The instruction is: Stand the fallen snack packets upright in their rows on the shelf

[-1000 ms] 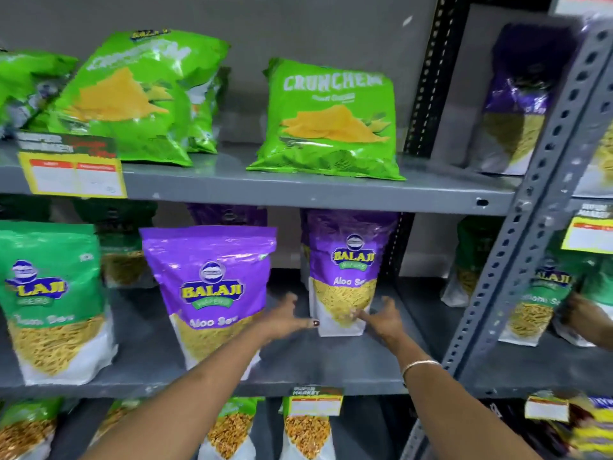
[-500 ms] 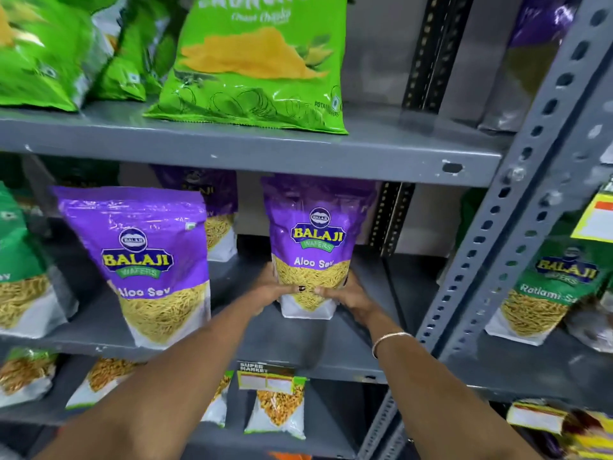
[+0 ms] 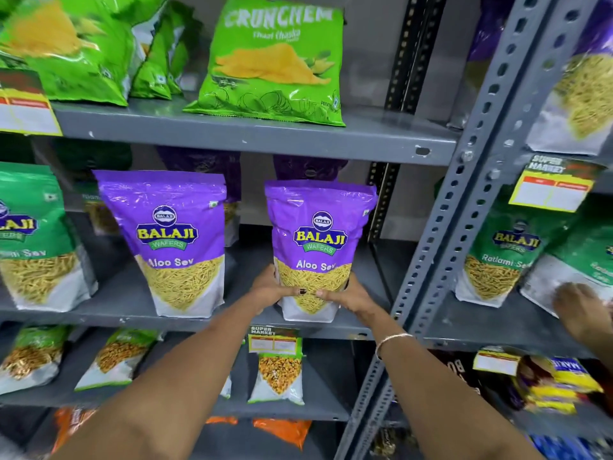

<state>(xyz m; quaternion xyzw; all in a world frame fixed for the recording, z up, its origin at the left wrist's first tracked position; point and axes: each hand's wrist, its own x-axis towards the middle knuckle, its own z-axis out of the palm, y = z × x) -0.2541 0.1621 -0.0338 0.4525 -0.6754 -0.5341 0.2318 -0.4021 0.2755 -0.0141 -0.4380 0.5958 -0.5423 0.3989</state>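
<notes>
Supermarket aisle: grey steel shelving (image 3: 258,136), price tags (image 3: 552,190), stocked snack packets (image 3: 175,240).

Glossy purple plastic Aloo Sev packet (image 3: 320,240) at centre; glossy green plastic Crunchem packet (image 3: 275,61) at 12 o'clock. Matt grey painted metal shelf (image 3: 258,136), perforated upright (image 3: 464,194). Paper price label (image 3: 552,190) at 3 o'clock.

On the middle shelf (image 3: 139,315), 2 Aloo Sev packets stand upright: one (image 3: 175,240) at 9 o'clock of the other (image 3: 318,240), apart. Behind each stands another packet. The Crunchem bag (image 3: 275,61) sits on the upper shelf (image 3: 258,136), at 12 o'clock.
</notes>
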